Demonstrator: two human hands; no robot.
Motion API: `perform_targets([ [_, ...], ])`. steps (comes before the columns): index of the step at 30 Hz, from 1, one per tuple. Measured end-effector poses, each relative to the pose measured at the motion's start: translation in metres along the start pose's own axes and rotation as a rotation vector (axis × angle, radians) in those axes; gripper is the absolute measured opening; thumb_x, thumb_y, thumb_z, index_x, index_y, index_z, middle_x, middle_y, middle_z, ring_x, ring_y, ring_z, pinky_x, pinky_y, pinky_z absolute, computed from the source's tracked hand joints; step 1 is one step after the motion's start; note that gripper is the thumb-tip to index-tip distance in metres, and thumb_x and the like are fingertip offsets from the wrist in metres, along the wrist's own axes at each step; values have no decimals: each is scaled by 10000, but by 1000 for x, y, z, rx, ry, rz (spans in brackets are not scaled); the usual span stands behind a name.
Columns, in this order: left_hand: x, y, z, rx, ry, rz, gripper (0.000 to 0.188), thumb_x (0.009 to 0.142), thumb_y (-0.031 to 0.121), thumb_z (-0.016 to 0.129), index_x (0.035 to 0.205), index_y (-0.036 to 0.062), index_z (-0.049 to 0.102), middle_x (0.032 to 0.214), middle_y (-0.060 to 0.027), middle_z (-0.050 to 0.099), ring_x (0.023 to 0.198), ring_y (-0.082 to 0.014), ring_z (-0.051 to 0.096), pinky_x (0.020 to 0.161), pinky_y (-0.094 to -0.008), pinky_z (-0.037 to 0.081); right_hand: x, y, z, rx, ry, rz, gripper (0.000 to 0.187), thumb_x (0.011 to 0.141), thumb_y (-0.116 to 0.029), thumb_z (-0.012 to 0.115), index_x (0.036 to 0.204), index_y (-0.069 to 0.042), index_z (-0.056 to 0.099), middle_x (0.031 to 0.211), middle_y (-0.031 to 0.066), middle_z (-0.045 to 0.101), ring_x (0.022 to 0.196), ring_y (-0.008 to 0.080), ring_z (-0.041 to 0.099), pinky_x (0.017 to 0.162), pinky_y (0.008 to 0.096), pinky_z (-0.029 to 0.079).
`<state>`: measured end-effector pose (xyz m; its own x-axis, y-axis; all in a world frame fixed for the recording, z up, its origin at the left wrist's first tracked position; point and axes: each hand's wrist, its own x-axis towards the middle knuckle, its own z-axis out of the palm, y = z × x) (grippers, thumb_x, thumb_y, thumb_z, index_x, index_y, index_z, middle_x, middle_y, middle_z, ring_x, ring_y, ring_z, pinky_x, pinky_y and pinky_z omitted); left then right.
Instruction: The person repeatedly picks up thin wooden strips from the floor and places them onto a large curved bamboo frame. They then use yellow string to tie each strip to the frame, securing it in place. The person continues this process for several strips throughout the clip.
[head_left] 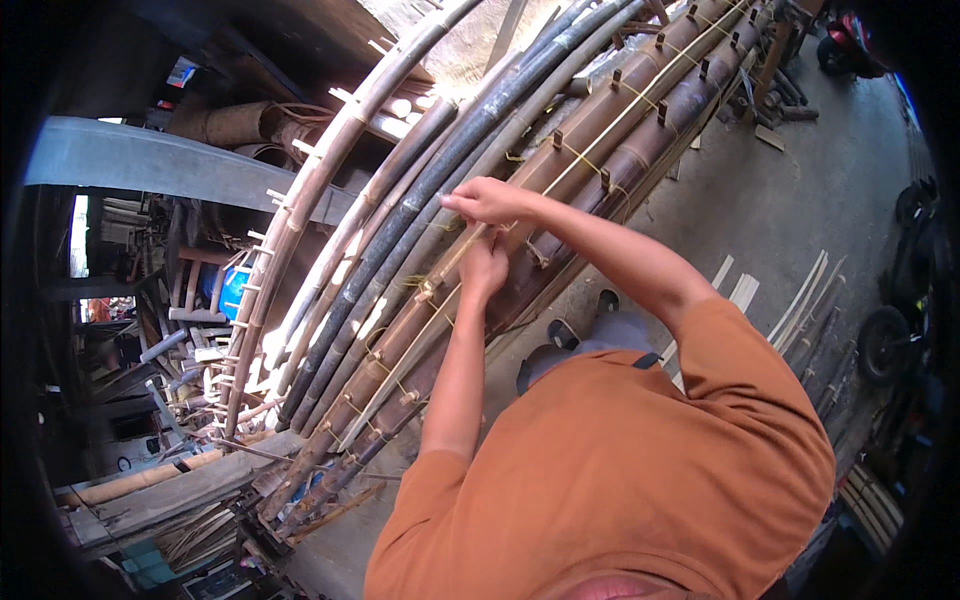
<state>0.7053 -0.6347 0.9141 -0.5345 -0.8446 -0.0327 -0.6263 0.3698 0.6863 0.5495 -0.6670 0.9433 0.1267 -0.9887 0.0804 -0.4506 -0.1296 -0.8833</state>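
Both of my hands are together over a long brown bamboo pole [612, 88]. My right hand [492, 200] is a closed fist just above the pole; what it grips is hidden. Just below it, my left hand [484, 264] is closed against the pole, and its fingers hide what they hold. A pale split strip [640, 98] runs along the bamboo beside a darker, second pole [640, 160]. Short dark pegs [558, 139] stick up from both poles. Thin yellow ties [582, 156] cross between them at intervals, some near my hands.
Beyond lie more long poles, including a blackish one [440, 170] and a curved one with pale pegs [322, 160]. A concrete beam [180, 160] crosses at left, near a blue rounded object [234, 292]. Cut strips [800, 300] lie on the floor at right, near a wheel [884, 345].
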Motion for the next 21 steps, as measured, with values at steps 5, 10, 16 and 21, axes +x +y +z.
perform_targets([
  [5, -6, 15, -6, 160, -96, -199, 365, 987, 370, 427, 1054, 99, 662, 927, -241, 664, 894, -450, 623, 752, -526, 481, -129, -82, -28, 327, -352, -338, 481, 979, -395, 510, 697, -17, 604, 633, 185, 599, 556, 303, 542, 619, 441, 483],
  [10, 18, 0, -8, -304, 59, -10, 245, 975, 214, 536, 952, 12, 673, 773, -104, 698, 710, -168, 660, 681, -322, 511, -170, 0, 53, -181, -336, -68, 413, 938, -345, 530, 745, -9, 672, 688, 227, 635, 710, 409, 643, 689, 510, 506],
  [16, 113, -39, -17, -40, 363, -49, 305, 988, 250, 475, 969, 27, 682, 763, -134, 683, 711, -238, 653, 653, -377, 510, -173, -2, 70, -328, -285, -73, 346, 893, -298, 577, 729, -3, 650, 705, 202, 648, 708, 380, 639, 718, 471, 496],
  [21, 98, -59, -22, 128, 100, -27, 344, 950, 300, 486, 1076, 39, 673, 957, -225, 684, 914, -401, 658, 838, -462, 497, -184, -37, 93, -195, -385, -15, 290, 903, -313, 599, 869, -33, 663, 842, 153, 683, 821, 291, 662, 745, 371, 500],
])
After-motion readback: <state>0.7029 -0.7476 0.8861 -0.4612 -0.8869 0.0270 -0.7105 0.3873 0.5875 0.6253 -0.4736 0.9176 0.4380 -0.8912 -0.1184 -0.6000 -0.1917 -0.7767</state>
